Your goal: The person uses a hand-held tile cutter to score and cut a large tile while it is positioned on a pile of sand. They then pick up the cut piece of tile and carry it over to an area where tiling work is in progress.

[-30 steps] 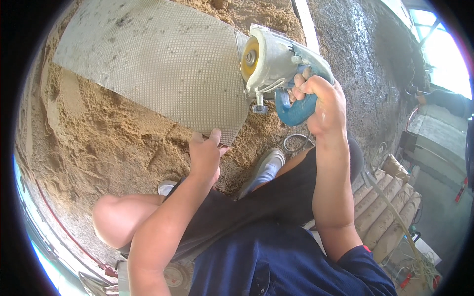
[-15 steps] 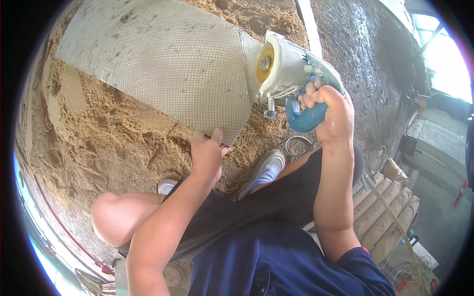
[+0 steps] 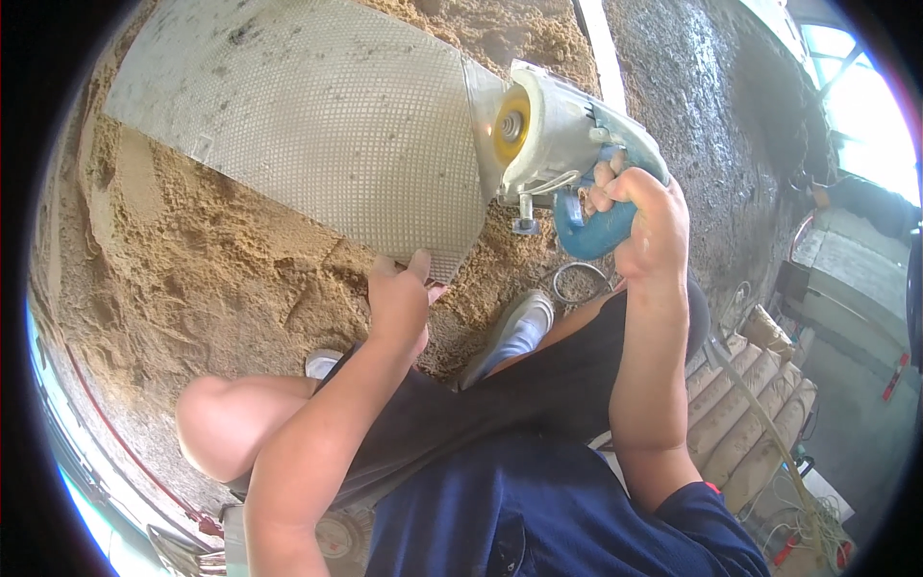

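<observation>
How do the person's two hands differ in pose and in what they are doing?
The right hand is closed in a fist around the blue handle of the power cutter, while the left hand lies flatter, fingers pressed on the near edge of the grey ribbed tile. The right hand is raised beside the tile's right edge; the left hand is lower, at the corner over the sand. Both are bare.

A heap of sand [image 3: 221,288] covers the ground. A grey concrete floor [image 3: 711,106] lies beyond it, stacked sacks [image 3: 760,394] sit nearby, and a wire ring [image 3: 580,282] lies on the sand.
</observation>
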{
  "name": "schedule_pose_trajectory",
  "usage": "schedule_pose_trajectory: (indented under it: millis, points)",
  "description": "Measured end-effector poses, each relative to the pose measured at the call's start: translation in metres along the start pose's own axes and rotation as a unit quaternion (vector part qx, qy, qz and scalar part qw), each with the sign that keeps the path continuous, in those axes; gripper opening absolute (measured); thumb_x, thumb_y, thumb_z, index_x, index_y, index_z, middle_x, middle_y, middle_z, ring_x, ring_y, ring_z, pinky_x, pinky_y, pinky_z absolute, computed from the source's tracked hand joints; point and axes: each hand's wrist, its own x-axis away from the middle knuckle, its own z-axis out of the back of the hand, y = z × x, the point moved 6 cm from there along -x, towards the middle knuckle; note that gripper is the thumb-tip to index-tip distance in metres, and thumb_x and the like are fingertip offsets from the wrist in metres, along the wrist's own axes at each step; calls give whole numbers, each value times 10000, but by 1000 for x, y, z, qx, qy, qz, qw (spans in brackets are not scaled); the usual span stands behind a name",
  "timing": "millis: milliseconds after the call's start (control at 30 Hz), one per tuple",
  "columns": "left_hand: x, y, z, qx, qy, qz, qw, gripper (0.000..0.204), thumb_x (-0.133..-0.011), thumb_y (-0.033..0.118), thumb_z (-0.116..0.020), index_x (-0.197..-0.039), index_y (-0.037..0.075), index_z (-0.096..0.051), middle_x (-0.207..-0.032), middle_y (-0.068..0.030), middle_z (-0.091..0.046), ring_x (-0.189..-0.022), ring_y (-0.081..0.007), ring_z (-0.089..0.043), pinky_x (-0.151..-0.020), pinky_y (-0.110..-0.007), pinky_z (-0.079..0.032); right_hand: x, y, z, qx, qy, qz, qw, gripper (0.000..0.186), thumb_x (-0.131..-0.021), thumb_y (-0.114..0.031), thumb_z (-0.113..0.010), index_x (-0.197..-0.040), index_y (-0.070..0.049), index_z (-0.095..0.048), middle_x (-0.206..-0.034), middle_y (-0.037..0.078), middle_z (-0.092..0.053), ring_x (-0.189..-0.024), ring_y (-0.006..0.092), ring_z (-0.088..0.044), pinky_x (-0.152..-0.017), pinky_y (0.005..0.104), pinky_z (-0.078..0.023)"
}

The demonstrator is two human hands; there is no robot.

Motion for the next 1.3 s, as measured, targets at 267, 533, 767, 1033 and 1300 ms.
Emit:
schedule_pose_trajectory:
  millis: [267,533,767,1033,1300]
  points:
    - [0,-1,-3,2,-25,3,1000,354,-992,98,-527,-1285,-69,-417,-1304,-206,-531,-1207,-320,-550,-1036,-509,-445,0,-1,13,-6,-4,5,1000,174,-728,29,-512,-886,-18,-567,-798,47,-503,-680,154,-446,-655,301,-382]
    - [-2,-2,1,3,-2,-15,1000,270,-979,79,-528,-1225,-29,-495,-1212,-168,-594,-1062,-256,-601,-865,-432,-515,2,5,-1,-15,-14,-17,1000,162,-686,22,-540,-839,-11,-581,-736,77,-545,-641,174,-501,-623,306,-406]
    - [-2,-1,1,-11,6,-3,1000,250,-976,85,-537,-1195,-31,-500,-1172,-158,-600,-995,-234,-602,-808,-398,-517,2,3,11,3,9,-1,1000,176,-678,20,-537,-847,-6,-582,-734,71,-538,-640,172,-491,-623,307,-402]
    - [-2,-1,2,-5,-9,-17,1000,244,-985,79,-534,-1193,-42,-497,-1161,-165,-594,-982,-228,-599,-776,-376,-525,7,-4,9,3,2,17,1000,159,-705,22,-520,-852,-4,-577,-761,56,-526,-667,160,-467,-632,301,-392]
    - [-5,-2,2,-2,-42,-13,999,410,-978,122,-559,-1300,-78,-405,-1296,-210,-531,-1174,-308,-568,-971,-457,-499,2,5,2,0,-10,-15,1000,140,-674,25,-539,-806,-8,-572,-717,71,-533,-633,176,-495,-619,310,-401]
